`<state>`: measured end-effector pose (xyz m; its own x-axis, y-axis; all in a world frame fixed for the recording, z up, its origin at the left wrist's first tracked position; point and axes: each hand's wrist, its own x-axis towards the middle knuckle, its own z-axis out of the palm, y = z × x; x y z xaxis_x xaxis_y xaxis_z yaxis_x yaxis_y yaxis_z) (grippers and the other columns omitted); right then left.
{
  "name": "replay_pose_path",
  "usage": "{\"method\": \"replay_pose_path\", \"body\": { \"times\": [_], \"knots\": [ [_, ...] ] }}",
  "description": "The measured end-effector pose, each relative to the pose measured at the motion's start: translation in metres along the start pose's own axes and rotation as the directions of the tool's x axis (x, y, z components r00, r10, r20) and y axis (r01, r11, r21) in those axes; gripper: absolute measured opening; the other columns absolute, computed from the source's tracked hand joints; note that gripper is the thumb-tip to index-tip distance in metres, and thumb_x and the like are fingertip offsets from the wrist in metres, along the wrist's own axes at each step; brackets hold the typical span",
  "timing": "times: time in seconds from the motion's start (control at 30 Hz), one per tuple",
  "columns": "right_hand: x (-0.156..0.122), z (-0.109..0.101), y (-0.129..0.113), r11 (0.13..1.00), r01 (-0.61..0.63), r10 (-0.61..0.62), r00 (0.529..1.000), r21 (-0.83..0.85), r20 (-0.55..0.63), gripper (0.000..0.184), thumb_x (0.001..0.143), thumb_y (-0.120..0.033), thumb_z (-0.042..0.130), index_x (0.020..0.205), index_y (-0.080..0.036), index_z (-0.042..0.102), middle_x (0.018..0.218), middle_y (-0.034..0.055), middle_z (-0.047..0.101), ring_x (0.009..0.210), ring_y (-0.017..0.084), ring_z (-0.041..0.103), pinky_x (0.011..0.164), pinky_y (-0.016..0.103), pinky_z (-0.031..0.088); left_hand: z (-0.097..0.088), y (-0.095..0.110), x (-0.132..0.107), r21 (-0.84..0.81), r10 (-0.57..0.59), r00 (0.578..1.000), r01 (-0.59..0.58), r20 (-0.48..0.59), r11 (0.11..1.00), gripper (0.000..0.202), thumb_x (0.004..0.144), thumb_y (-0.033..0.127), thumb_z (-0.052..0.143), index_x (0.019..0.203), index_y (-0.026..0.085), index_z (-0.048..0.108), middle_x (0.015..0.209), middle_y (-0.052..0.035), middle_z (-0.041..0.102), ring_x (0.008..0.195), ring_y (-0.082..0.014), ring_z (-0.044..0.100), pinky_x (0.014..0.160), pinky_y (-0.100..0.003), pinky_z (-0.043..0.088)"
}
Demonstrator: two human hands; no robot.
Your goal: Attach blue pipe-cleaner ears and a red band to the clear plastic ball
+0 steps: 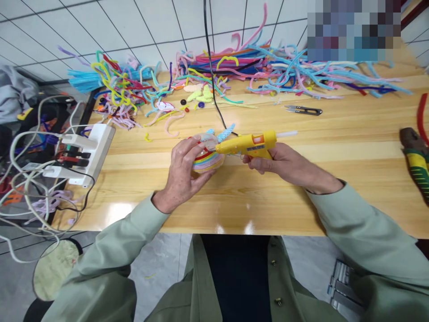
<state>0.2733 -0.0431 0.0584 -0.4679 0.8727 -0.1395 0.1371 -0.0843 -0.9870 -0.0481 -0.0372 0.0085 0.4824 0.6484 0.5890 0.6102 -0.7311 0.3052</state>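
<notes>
My left hand (183,173) is closed around a rounded craft piece striped in rainbow bands (208,163), holding it just above the wooden table. Its top is pale, and light blue fuzzy bits (225,133) show behind it. In my right hand (284,164) is a yellow glue gun (248,146), gripped by the handle with fingers at the trigger. A clear glue stick (287,133) pokes out of its back end. The gun's nozzle points left and meets the top of the striped piece; whether it touches is hard to tell.
Pipe cleaners (228,62) in many colours lie along the wall. Thread snips (304,110) rest beyond my right hand, and pliers (417,165) lie at the right edge. A white power strip (95,154) with tangled cables sits at left. A black cord (212,67) runs down to the gun.
</notes>
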Motion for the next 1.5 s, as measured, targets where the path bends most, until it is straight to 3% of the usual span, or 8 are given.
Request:
{"method": "replay_pose_path", "body": {
  "times": [0.23,0.43,0.67,1.03,1.5],
  "knots": [
    [0.0000,0.0007,-0.0028,1.000,-0.009,0.009,1.000,-0.002,-0.010,0.043,0.093,-0.064,0.085,0.109,-0.024,0.085,0.100,0.0063,0.080,0.081,0.021,0.064,0.067,0.031,0.049,-0.0003,-0.0006,0.0005,0.009,0.017,0.999,-0.017,0.033,1.000,0.078,0.105,0.045,0.077,0.170,0.035,0.034,0.163,-0.0192,0.057,0.154,-0.0399,0.059,0.126,-0.065,0.051],
    [0.0003,-0.0001,-0.0015,1.000,-0.002,0.002,1.000,-0.009,-0.006,0.041,0.093,-0.062,0.085,0.106,-0.024,0.084,0.096,0.0055,0.077,0.079,0.020,0.062,0.067,0.032,0.048,-0.0005,-0.0007,0.0009,-0.020,0.043,0.999,-0.043,0.000,0.999,0.081,0.104,0.042,0.079,0.172,0.035,0.035,0.163,-0.0182,0.058,0.154,-0.0379,0.059,0.127,-0.062,0.050],
    [0.0006,0.0007,-0.0023,1.000,0.000,0.000,1.000,-0.016,-0.012,0.040,0.095,-0.061,0.084,0.111,-0.024,0.084,0.095,0.0046,0.076,0.079,0.020,0.061,0.067,0.033,0.048,-0.0009,-0.0012,0.0001,0.015,0.006,0.999,-0.006,0.032,1.000,0.076,0.105,0.047,0.077,0.168,0.034,0.038,0.163,-0.0194,0.058,0.155,-0.0393,0.058,0.127,-0.066,0.050],
    [0.0005,0.0014,-0.0017,1.000,-0.017,0.017,1.000,-0.012,-0.025,0.042,0.092,-0.065,0.086,0.103,-0.024,0.083,0.091,0.0046,0.074,0.077,0.020,0.060,0.065,0.033,0.047,-0.0013,0.0002,0.0019,-0.030,0.047,0.999,-0.047,-0.004,0.998,0.082,0.104,0.041,0.080,0.172,0.036,0.035,0.164,-0.0179,0.058,0.155,-0.0373,0.059,0.128,-0.062,0.051],
    [0.0005,0.0000,0.0003,0.999,-0.004,0.003,1.000,-0.034,-0.016,0.046,0.093,-0.069,0.084,0.102,-0.024,0.080,0.088,0.0038,0.070,0.076,0.019,0.058,0.065,0.031,0.047,-0.0015,-0.0008,0.0014,0.013,0.042,0.999,-0.042,0.025,0.999,0.083,0.105,0.044,0.078,0.172,0.036,0.031,0.164,-0.0183,0.056,0.153,-0.0387,0.059,0.126,-0.064,0.052]
  ]
}}
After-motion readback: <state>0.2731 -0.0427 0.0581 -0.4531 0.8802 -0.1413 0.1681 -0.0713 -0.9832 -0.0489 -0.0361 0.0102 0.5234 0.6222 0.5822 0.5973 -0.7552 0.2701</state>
